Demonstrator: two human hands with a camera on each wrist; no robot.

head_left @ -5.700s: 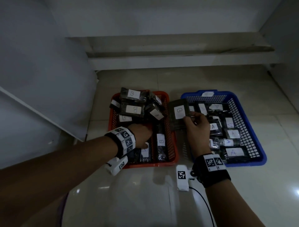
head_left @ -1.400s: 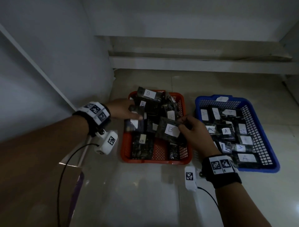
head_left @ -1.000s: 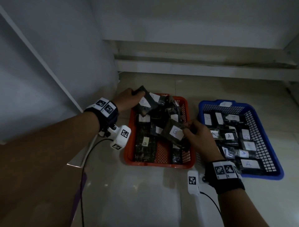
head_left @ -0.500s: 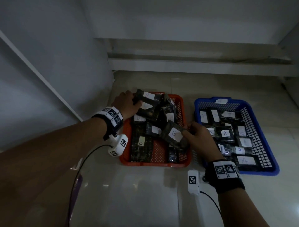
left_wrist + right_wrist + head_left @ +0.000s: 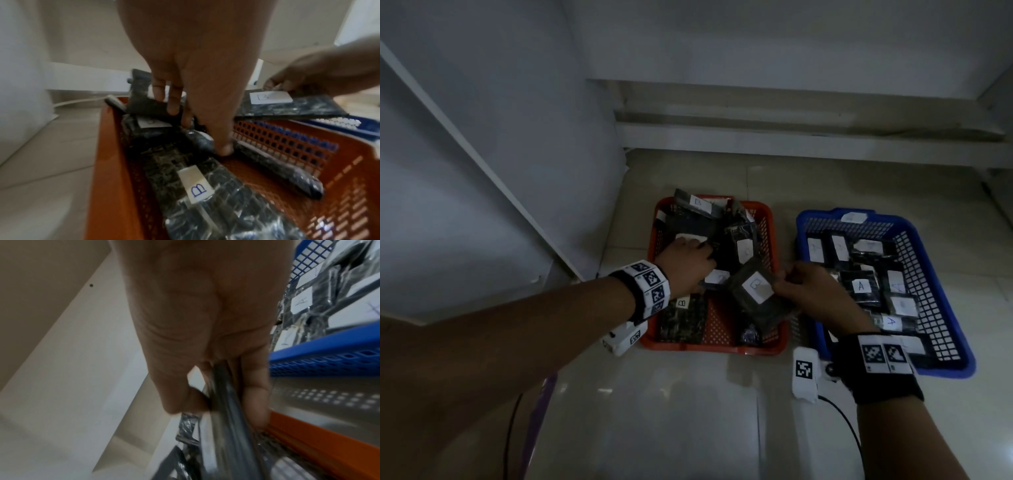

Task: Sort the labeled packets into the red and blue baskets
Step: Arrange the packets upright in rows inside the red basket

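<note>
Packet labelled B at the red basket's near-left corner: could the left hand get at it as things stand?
Probably yes. The left hand is in the red basket just beyond that packet, which lies uncovered.

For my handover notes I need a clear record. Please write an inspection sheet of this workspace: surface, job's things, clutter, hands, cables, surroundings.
Surface: pale glossy tiled floor with reflections.
Job's things: red basket holds dark packets labelled B; blue basket to its right holds packets labelled A; one B packet is held tilted over the red basket's right side.
Clutter: nothing seen.
Hands: right hand pinches the B packet's edge; left hand reaches among the packets in the red basket, its grip unclear.
Cables: black cable runs from the right wrist camera; another hangs under the left forearm.
Surroundings: white walls, a low white ledge behind the baskets.
</note>
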